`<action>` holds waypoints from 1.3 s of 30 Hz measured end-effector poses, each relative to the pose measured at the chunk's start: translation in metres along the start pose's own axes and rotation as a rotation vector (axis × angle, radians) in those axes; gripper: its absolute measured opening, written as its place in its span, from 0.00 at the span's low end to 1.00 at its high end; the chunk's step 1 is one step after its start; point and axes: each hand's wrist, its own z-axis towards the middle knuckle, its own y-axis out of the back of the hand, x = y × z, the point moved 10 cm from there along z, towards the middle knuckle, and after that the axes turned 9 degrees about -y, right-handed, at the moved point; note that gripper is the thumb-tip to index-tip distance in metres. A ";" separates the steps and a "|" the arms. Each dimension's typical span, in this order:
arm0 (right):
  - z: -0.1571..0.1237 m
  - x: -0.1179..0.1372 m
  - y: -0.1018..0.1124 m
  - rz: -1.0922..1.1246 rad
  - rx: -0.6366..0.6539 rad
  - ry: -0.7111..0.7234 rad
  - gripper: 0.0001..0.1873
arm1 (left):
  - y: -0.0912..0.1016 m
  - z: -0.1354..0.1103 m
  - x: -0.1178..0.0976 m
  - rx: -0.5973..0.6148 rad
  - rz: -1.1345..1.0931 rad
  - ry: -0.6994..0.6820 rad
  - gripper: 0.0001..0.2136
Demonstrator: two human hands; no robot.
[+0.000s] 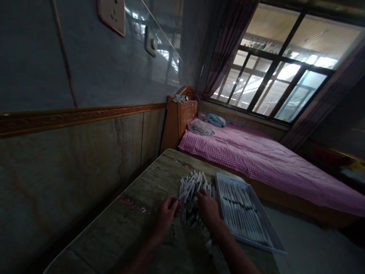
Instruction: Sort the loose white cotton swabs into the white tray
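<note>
A heap of slim white sticks point(192, 186), pen-like and some with dark parts, lies on the table in front of me. At its left edge is my left hand point(167, 212), with its fingers curled closed; what they hold, if anything, is too dim to see. My right hand point(208, 207) reaches over the right side of the heap, fingertips pinched together among the sticks. Whether one is between them is hidden. Just right of that hand, a clear plastic tray point(276, 240) holds similar white sticks point(242, 213) laid side by side in two rows, with dark ends near the middle.
The wood-patterned table point(139, 182) has rounded corners and red floral prints. Beyond it stands a bed point(242, 152) with a pink checked sheet and a wooden headboard point(186, 112). A tiled wall point(85, 163) runs along the left. A window point(273, 68) is at the back.
</note>
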 end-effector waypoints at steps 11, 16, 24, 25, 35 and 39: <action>0.016 0.019 -0.021 -0.103 0.061 0.193 0.11 | -0.005 -0.003 0.002 0.012 0.008 0.008 0.15; -0.003 0.011 -0.011 0.057 -0.086 0.326 0.15 | -0.008 -0.003 0.007 0.037 0.006 -0.002 0.14; -0.061 -0.046 0.009 1.186 -0.448 -0.092 0.19 | -0.041 -0.022 0.005 0.275 -0.086 0.111 0.21; -0.067 -0.046 -0.001 1.268 -0.413 -0.161 0.21 | -0.045 -0.027 0.006 0.306 -0.125 0.149 0.23; -0.064 -0.045 -0.061 1.200 -0.312 -0.260 0.24 | -0.022 -0.015 0.011 0.065 -0.306 0.193 0.23; -0.043 -0.043 -0.024 0.886 -0.339 -0.133 0.16 | -0.011 -0.011 0.010 -0.035 -0.282 0.213 0.26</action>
